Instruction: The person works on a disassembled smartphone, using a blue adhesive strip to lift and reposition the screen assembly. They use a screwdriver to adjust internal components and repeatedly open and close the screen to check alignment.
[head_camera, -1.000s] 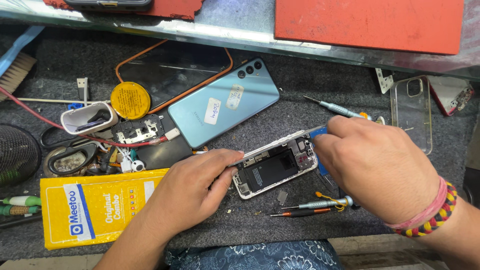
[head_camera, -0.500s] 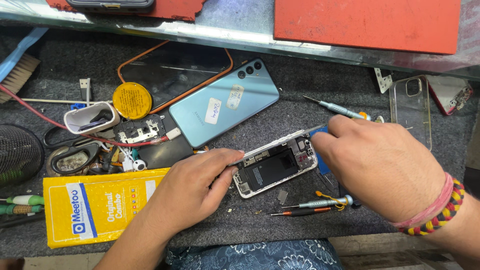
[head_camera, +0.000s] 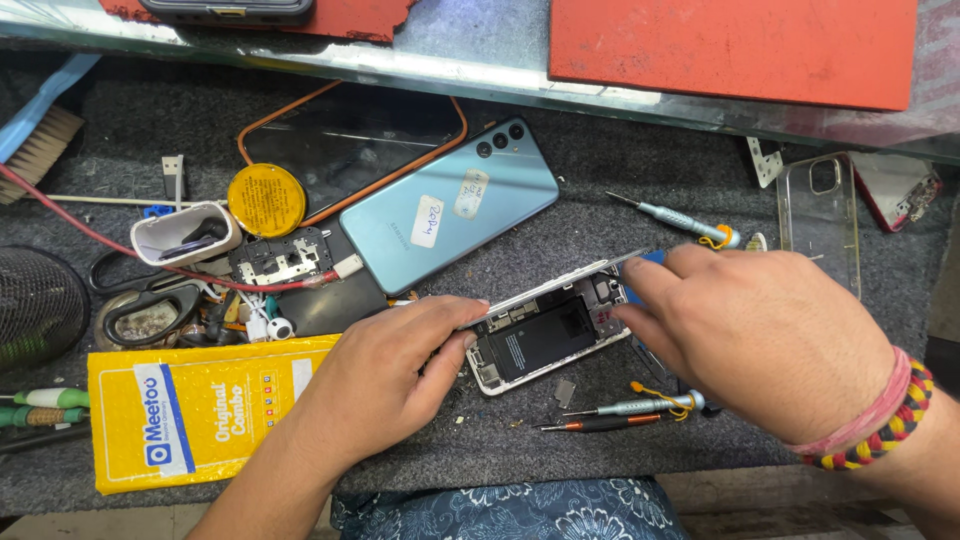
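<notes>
I am viewing the opened phone (head_camera: 548, 335) lying at centre of the grey mat (head_camera: 620, 220), between both hands, its long axis running from near-left to far-right. The left hand (head_camera: 385, 375) is pinching its near-left end; the right hand (head_camera: 760, 335) is gripping the far-right end, fingers closed on the frame. Both hands are touching it, equally near.
</notes>
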